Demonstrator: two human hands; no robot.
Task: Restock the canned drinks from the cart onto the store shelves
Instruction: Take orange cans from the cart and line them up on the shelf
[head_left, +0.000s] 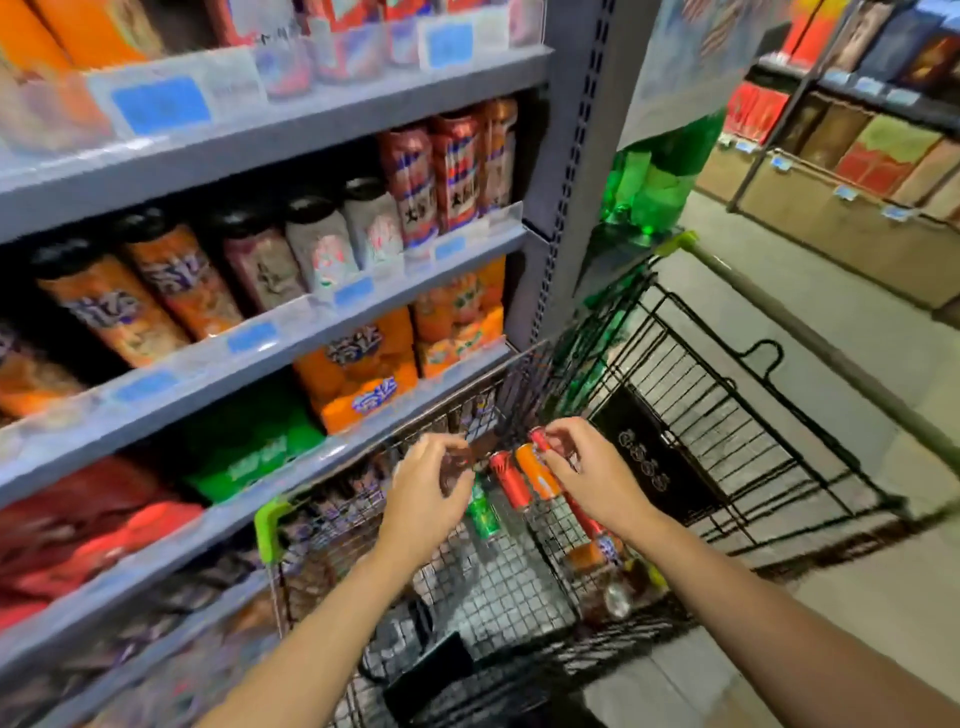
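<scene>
- Left hand (423, 488) grips a dark can (460, 462), probably; blurred.
- Right hand (587, 475) pinches a slim red can (540, 439).
- Black wire cart (691, 415) holds red, orange, green cans: restocking unfinished.

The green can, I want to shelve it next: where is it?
In the head view, the green can lies in the cart, just below the left hand, left of the red can.

black wire cart (727, 395) holds loose cans (511, 480); grey shelves (311, 322) beside it carry drink packs (363, 374).
</scene>
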